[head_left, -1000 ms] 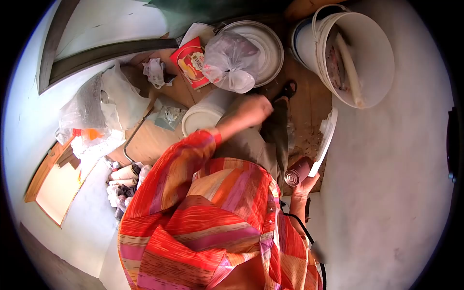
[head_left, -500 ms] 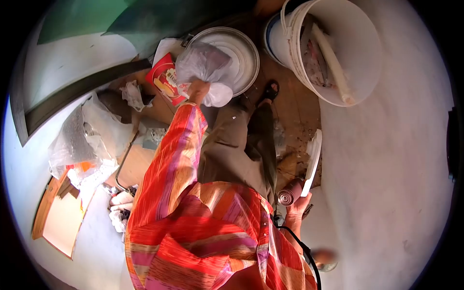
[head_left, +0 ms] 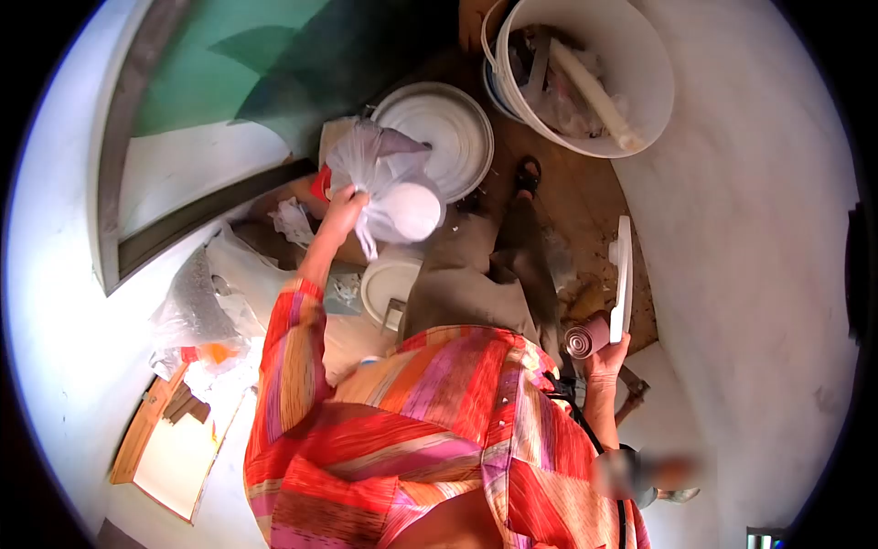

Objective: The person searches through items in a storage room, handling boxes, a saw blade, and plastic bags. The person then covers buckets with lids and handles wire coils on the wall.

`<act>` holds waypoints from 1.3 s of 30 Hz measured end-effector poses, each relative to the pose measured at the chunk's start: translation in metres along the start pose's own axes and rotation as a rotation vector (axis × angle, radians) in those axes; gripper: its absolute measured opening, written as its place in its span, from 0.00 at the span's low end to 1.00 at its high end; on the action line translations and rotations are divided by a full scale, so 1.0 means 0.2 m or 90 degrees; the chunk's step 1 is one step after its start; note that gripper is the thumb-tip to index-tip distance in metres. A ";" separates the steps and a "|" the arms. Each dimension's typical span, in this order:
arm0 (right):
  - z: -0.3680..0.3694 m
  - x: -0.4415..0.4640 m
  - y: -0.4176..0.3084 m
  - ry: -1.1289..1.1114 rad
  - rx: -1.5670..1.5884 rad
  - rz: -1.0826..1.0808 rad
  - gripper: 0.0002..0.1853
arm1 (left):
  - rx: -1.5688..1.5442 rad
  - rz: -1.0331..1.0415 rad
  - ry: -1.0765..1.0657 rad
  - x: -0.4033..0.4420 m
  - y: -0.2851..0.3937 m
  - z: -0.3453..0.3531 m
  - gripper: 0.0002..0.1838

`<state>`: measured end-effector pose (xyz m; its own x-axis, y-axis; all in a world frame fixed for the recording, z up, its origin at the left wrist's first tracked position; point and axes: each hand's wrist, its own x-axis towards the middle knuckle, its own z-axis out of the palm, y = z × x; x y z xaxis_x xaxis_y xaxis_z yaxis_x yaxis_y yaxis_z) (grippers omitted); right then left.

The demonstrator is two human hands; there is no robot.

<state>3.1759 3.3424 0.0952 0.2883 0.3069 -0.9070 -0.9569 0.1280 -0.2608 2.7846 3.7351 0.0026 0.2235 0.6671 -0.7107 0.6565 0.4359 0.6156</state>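
Left hand: the left hand (head_left: 346, 210) is closed on a clear plastic bag (head_left: 368, 157), fingers curled tight and pinching its bunched film.
Bag against the fingers: the gathered part sits in the grip; the fuller body spreads to the right and far side of the fingers, and a thin twisted tail hangs on the near side.
Inside the bag: a dull brownish shape shows through the far part; a pale round form (head_left: 416, 212) bulges to the right of the hand, though whether it is inside cannot be told.
Right hand: the right hand (head_left: 605, 357) is curled round the near end of a white flat piece (head_left: 624, 274), seen almost edge-on and reaching far from the fingers; some fingertips are hidden.
Maroon roll: the maroon roll (head_left: 596, 333) lies just left of the white piece, against the hand, its spiral end turned left; which fingers press it cannot be told.
Lidded containers: a large round lid (head_left: 453, 133) is just beyond the bag, to the right; a smaller white lid (head_left: 377, 282) is on the bag's near side.
Bucket: a white bucket (head_left: 651, 78) at far right holds a long pale stick (head_left: 594, 91) and crumpled scraps.
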 end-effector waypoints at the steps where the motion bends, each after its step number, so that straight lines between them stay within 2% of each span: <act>1: -0.05 0.02 -0.02 -0.021 0.011 -0.002 0.19 | -0.076 0.018 -0.009 -0.11 0.10 -0.03 0.10; 3: -0.07 0.03 -0.04 -0.020 0.015 -0.008 0.19 | -0.139 0.051 -0.013 -0.30 0.37 -0.09 0.06; 7: -0.04 0.01 -0.05 -0.023 0.041 0.006 0.19 | -0.094 0.184 -0.075 -0.50 0.76 -0.23 0.04; 8: -0.04 0.02 -0.07 0.025 0.044 -0.014 0.17 | -0.189 0.189 -0.098 -0.53 0.86 -0.22 0.04; 9: -0.05 0.02 -0.07 0.075 0.048 -0.035 0.16 | -0.284 0.200 -0.123 -0.58 0.98 -0.22 0.06; 11: -0.09 0.01 -0.07 0.052 0.073 -0.037 0.16 | -0.351 0.214 -0.127 -0.67 1.26 -0.21 0.10; 15: -0.21 0.10 -0.04 -0.041 0.074 -0.042 0.18 | -0.304 0.283 -0.174 -0.68 1.60 -0.09 0.13; 17: -0.23 0.12 -0.01 -0.036 0.114 -0.056 0.19 | -0.336 0.243 -0.298 -0.62 1.77 -0.07 0.15; 19: -0.27 0.13 0.02 -0.016 0.132 -0.071 0.19 | -0.304 0.237 -0.259 -0.53 1.90 0.00 0.13; 21: -0.30 0.12 0.04 -0.010 0.166 -0.059 0.19 | -0.338 0.152 -0.295 -0.42 2.02 0.07 0.10; 22: -0.32 0.11 0.05 -0.013 0.175 -0.063 0.19 | -0.335 0.131 -0.247 -0.40 2.07 0.14 0.08; 23: -0.34 0.10 0.06 -0.003 0.199 -0.058 0.18 | -0.307 0.118 -0.318 -0.26 2.06 0.14 0.06; 25: -0.36 0.11 0.09 0.020 0.241 -0.048 0.17 | -0.254 0.048 -0.390 -0.04 2.07 0.20 0.11; 27: -0.37 0.12 0.11 0.040 0.239 -0.056 0.17 | -0.156 0.067 -0.332 0.11 2.11 0.29 0.04; 30: -0.26 0.05 0.11 0.079 0.225 -0.070 0.17 | -0.132 0.172 -0.242 0.69 1.92 0.43 0.11; 32: -0.24 0.01 0.11 0.106 0.213 -0.075 0.17 | -0.016 0.267 -0.067 0.86 1.91 0.45 0.15; 34: -0.27 0.02 0.11 0.074 0.205 -0.078 0.18 | 0.184 0.455 0.130 0.83 1.94 0.44 0.20; 35: -0.27 0.01 0.11 0.066 0.213 -0.063 0.17 | 0.252 0.554 0.154 0.75 1.95 0.44 0.22; 37: -0.20 -0.01 0.08 0.077 0.197 -0.059 0.17 | 0.369 0.711 0.015 0.44 1.95 0.46 0.24; 39: -0.17 -0.01 0.09 0.089 0.197 -0.063 0.17 | 0.548 0.834 -0.003 0.34 1.72 0.54 0.25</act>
<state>3.1565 3.3119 0.0804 0.3504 0.1500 -0.9245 -0.8621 0.4376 -0.2557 3.1035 3.8652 0.1305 0.9470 0.2888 0.1404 0.2097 -0.8873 0.4107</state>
